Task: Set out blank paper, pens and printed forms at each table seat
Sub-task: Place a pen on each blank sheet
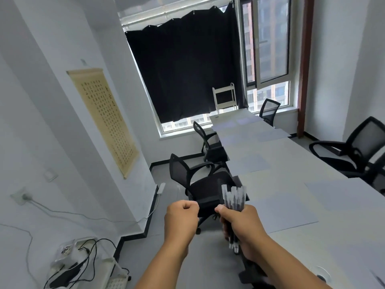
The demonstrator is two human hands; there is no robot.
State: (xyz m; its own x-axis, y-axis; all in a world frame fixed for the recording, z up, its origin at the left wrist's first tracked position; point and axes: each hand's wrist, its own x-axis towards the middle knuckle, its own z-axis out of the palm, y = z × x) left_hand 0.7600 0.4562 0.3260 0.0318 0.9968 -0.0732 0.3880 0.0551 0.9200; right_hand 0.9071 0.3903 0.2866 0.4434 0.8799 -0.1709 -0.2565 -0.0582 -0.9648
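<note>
Your two bare hands meet in front of you, beside the long white table [291,161].

Your left hand [180,219] is clenched into a fist with nothing in its grip. Just right of it, your right hand [242,224] wraps its grip around a bundle of clear-barrelled pens with dark ink [233,200], held upright above the black mesh office chair [200,184]. Further right, white paper sheets [279,207] lie along the table at the seats.
</note>
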